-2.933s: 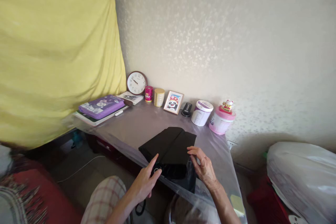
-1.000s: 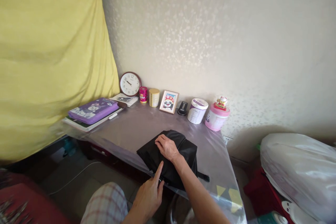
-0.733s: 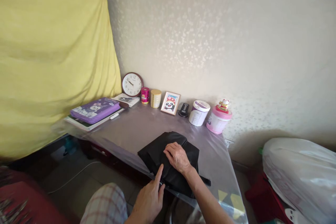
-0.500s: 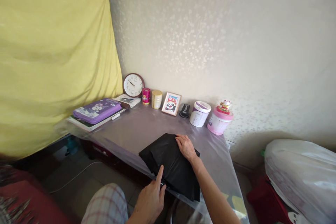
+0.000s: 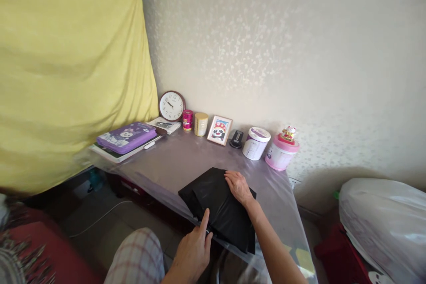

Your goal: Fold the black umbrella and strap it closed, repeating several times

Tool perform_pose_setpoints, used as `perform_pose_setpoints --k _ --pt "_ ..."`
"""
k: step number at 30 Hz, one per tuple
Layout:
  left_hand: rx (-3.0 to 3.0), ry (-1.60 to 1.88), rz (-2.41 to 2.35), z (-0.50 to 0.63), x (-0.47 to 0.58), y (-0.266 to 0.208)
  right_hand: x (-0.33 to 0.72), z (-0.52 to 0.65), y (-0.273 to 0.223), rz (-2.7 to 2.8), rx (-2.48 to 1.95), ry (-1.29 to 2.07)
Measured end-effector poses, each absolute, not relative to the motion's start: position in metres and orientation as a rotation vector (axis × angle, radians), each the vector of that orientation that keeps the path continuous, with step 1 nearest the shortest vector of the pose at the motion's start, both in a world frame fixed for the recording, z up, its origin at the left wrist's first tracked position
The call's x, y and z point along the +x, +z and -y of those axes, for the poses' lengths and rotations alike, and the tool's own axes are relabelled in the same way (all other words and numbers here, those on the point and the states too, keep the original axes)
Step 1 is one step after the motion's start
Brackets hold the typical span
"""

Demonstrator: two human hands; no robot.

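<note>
A black folding umbrella (image 5: 216, 204), its fabric panels loose and spread like a fan, lies over the near edge of the table. My left hand (image 5: 196, 246) is closed around its handle end, with the index finger stretched along the fabric. Most of the handle is hidden by that hand; only a small dark part with a light ring shows. My right hand (image 5: 238, 186) rests flat on the far right part of the black fabric, fingers stretched out and close together.
The table (image 5: 159, 164) has a clear plastic cover. Along the wall stand a clock (image 5: 172, 105), a panda picture frame (image 5: 219, 130), a white-purple tub (image 5: 256, 144) and a pink-lidded tub (image 5: 281, 155). A purple case (image 5: 126, 137) lies left; a plastic-covered bundle (image 5: 382, 213) is right.
The view has shifted slightly, so everything on the table appears a little further right. Both hands keep their places on the umbrella.
</note>
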State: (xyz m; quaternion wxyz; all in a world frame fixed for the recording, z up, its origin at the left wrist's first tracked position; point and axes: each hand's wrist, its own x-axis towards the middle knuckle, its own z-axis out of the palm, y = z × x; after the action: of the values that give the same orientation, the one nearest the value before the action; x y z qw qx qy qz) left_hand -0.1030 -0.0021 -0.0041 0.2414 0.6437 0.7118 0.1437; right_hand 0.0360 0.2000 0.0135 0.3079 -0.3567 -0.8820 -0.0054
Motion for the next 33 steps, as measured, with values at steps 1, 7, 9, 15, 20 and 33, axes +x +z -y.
perform_pose_setpoints --k 1,7,9,15,20,33 --pt "1.764 0.403 -1.947 0.002 -0.103 -0.005 0.036 -0.204 0.013 2.283 -1.007 -0.043" --pt "1.756 0.4 -1.966 0.002 -0.103 -0.009 0.024 -0.189 0.021 2.259 -0.844 0.029" --pt "1.752 0.405 -1.967 0.002 -0.103 -0.008 0.019 -0.173 0.022 2.312 -0.764 0.09" --pt "1.73 0.423 -1.961 0.002 -0.104 -0.008 0.022 -0.135 0.013 2.451 -0.693 0.164" --pt "1.769 0.431 -1.955 0.002 -0.105 -0.01 0.036 -0.153 0.008 2.452 -0.778 0.097" --pt "1.744 0.412 -1.955 0.003 -0.106 -0.003 0.119 -0.178 0.015 2.049 -1.162 0.117"
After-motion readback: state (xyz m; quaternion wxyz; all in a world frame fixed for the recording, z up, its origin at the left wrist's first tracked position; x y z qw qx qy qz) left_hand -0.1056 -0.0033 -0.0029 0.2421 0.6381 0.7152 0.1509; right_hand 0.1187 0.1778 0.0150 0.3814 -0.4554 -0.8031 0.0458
